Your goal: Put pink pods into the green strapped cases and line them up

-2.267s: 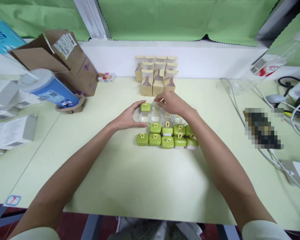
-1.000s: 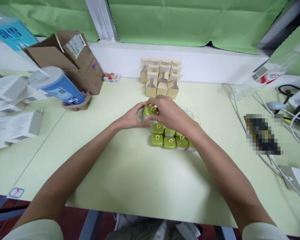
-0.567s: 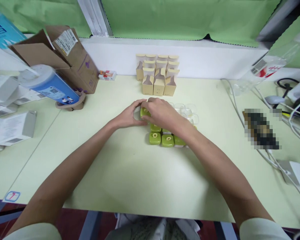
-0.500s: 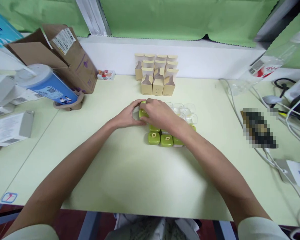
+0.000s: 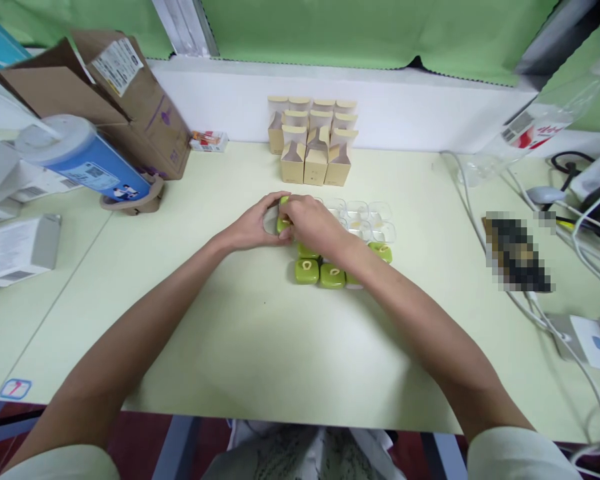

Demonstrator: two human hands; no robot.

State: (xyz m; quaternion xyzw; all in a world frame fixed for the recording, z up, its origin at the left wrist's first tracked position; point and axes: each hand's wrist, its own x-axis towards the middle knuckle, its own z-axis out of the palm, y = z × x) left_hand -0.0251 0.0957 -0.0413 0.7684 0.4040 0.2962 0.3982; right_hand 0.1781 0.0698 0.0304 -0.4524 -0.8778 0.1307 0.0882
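My left hand (image 5: 253, 227) and my right hand (image 5: 313, 223) meet over a small green-lidded clear box (image 5: 282, 223) at the left end of a row of clear plastic boxes (image 5: 367, 220). Both hands are closed around this box, the right one pressing down on its green lid. Just nearer to me stands a cluster of green-lidded boxes (image 5: 320, 273), each lid with a small yellow loop; my right wrist hides part of it. One more green-lidded box (image 5: 381, 251) shows to the right of my forearm.
Beige cardboard cartons (image 5: 313, 143) stand in rows by the white back ledge. At the left are a tilted blue canister (image 5: 83, 163), a brown cardboard box (image 5: 125, 93) and white packets (image 5: 17, 243). Cables (image 5: 555, 307) and a plastic bottle (image 5: 530, 127) lie at the right.
My right hand took a green lid from the near cluster, carried it onto the clear box held by my left hand, and now presses on it. The camera view tipped slightly.
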